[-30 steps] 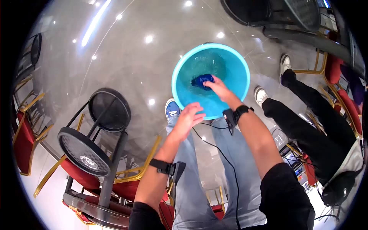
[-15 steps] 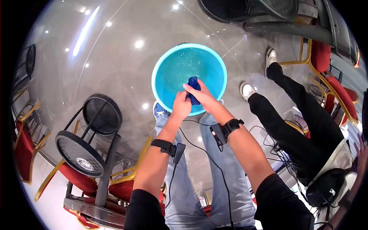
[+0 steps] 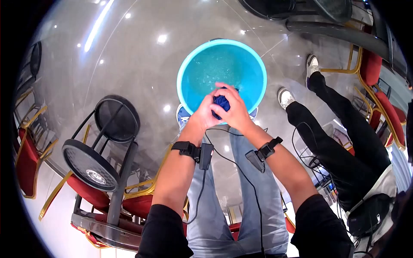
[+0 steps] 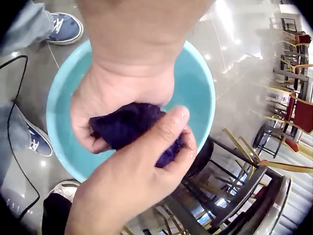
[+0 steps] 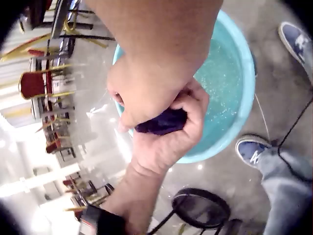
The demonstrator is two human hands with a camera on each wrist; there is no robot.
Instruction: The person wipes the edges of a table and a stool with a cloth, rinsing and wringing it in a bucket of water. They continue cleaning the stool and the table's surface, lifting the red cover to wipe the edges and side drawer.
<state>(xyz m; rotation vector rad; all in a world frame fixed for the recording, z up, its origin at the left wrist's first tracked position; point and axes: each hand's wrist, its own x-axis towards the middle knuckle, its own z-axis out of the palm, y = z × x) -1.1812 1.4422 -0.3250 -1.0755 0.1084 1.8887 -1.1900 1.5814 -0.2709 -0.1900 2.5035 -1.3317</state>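
Status from where I stand: the blue cloth (image 3: 221,102) is up out of the water, bunched into a tight wad and held above the near side of the turquoise basin (image 3: 254,64), which sits on the glossy floor (image 3: 129,64) just beyond the person's blue shoe (image 3: 183,116). The left hand (image 3: 204,115) and right hand (image 3: 234,112) are clamped together around it. The fingers of both are curled over the wad and gripping hard, with the right thumb laid across the top in the left wrist view. My read is that the wetting part is done and the squeeze is in hand. Left to do is getting the water out; the cloth is not opened or set down anywhere. I can't tell whether anything is dripping, as it is too small to see. On orientation, it's a lump with no real front. In the wrist views its long axis runs along the seam between the two palms, and one end pokes out past the fingers toward the basin's middle. It looks roughly level rather than hanging. Stacked chairs (image 3: 103,163) stand to the left, and another person's legs (image 3: 335,129) are to the right, well apart from the basin.
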